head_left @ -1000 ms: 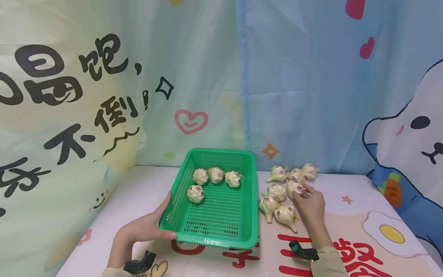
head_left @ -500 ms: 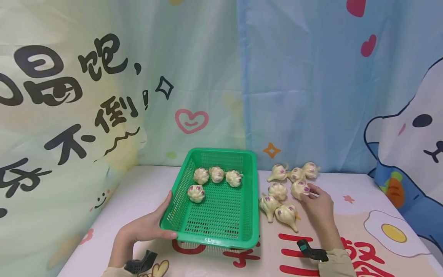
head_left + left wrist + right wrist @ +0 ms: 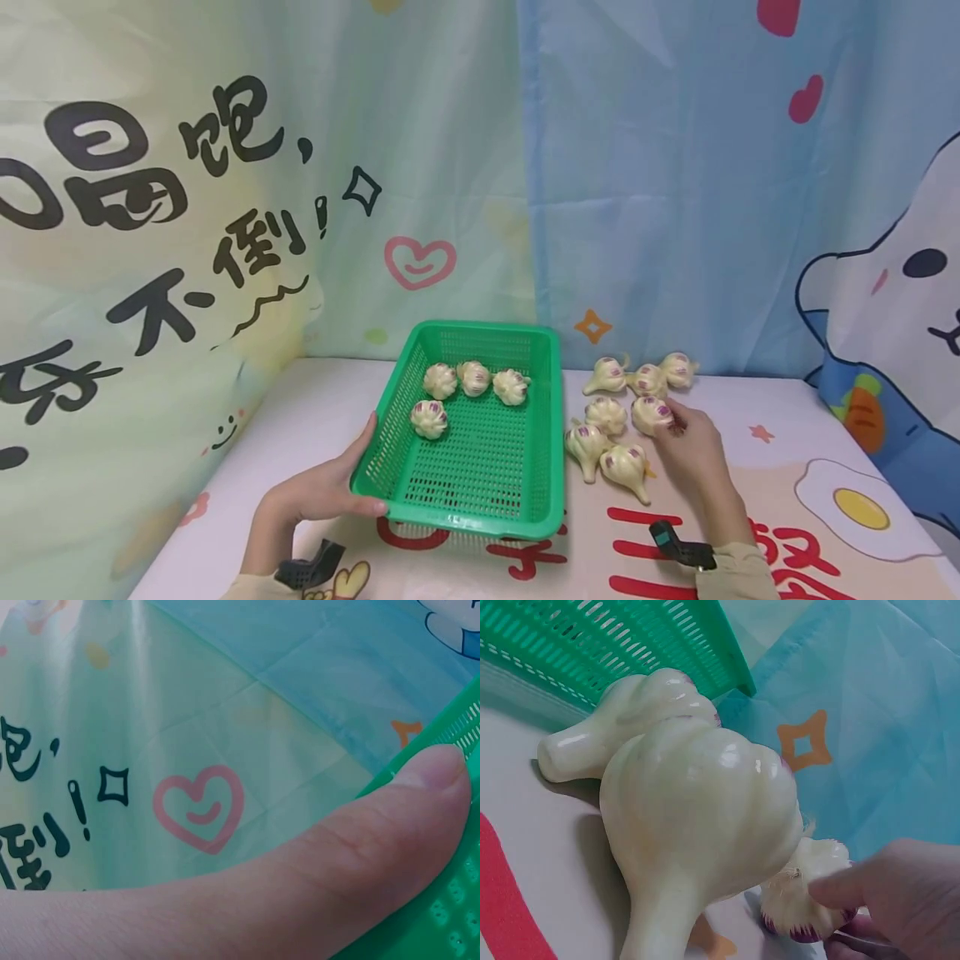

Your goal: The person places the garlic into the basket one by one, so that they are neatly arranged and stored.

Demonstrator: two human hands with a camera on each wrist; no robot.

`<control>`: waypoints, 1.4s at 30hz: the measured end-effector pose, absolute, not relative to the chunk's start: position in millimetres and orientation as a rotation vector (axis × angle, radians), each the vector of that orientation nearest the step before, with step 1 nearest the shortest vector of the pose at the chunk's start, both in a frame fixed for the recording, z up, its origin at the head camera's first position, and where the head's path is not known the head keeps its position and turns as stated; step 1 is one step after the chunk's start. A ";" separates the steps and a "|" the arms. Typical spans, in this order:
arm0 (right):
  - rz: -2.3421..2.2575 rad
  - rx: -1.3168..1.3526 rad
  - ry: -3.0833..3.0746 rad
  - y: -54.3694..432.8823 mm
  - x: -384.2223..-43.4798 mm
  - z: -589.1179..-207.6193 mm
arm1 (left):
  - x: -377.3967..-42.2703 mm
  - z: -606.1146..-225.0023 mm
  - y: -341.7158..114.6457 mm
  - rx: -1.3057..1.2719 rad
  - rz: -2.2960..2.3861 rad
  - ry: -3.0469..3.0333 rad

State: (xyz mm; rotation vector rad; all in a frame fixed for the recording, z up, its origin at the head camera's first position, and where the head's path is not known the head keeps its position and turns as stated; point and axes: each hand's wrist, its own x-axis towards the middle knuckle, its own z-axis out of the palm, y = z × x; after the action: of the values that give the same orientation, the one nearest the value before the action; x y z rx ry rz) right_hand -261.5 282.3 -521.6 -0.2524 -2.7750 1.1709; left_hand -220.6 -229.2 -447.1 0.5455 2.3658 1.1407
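Note:
My left hand (image 3: 322, 492) grips a green plastic basket (image 3: 555, 433) at its near left corner. In the left wrist view the thumb (image 3: 420, 802) lies over the basket's rim, while the other fingers are mostly hidden behind its side. Several garlic bulbs (image 3: 430, 419) sit inside the basket, towards its far left. To the right of it, my right hand (image 3: 697, 446) pinches a purple-streaked garlic bulb (image 3: 651, 414) between thumb and fingers. That bulb (image 3: 806, 892) shows its purple base in the right wrist view, partly behind a larger bulb.
More garlic bulbs (image 3: 626, 468) lie close along the basket's right side, with several others (image 3: 606, 377) near the table's back edge. A printed cloth covers the table (image 3: 757, 500). A patterned curtain (image 3: 645, 183) hangs right behind it.
My right hand has drawn its garlic bulb to the right, apart from the bulb beside it, and has turned slightly. The left hand and basket have stayed put.

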 end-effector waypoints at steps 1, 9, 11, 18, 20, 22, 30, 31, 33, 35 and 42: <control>1.136 -0.219 -2.783 281.6 -261.0 -522.4 | -220.4 -447.4 -229.1 0.544 1.140 2.366; 1.262 -0.323 -2.724 273.2 -260.6 -530.4 | -219.7 -447.5 -228.4 0.556 1.138 2.376; 1.288 -0.353 -2.690 273.0 -261.2 -533.3 | -220.0 -447.4 -227.7 0.561 1.132 2.379; 1.295 -0.408 -2.636 274.7 -262.5 -540.1 | -220.3 -446.5 -227.1 0.543 1.132 2.374; 1.306 -0.412 -2.630 274.7 -262.8 -540.4 | -220.7 -446.7 -227.6 0.542 1.134 2.376; 1.308 -0.418 -2.632 274.2 -263.0 -539.6 | -220.8 -447.1 -228.1 0.541 1.131 2.380; 1.280 -0.473 -2.674 274.5 -265.6 -538.7 | -219.5 -447.7 -227.2 0.553 1.135 2.369; 1.276 -0.475 -2.678 274.7 -265.8 -539.1 | -219.6 -447.7 -227.0 0.557 1.135 2.369; 1.274 -0.484 -2.679 274.8 -266.1 -540.4 | -219.6 -447.7 -226.8 0.564 1.135 2.371; 1.280 -0.490 -2.678 274.8 -266.2 -541.1 | -219.8 -447.7 -226.9 0.563 1.134 2.373; 1.307 -0.503 -2.667 274.3 -266.5 -540.0 | -221.3 -448.2 -228.9 0.529 1.135 2.364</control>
State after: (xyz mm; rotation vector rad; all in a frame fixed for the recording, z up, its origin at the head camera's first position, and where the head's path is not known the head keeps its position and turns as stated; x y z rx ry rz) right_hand -266.5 274.3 -540.0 -0.5028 -2.6672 1.3070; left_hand -221.3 -228.9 -448.2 0.5291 2.3640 1.1346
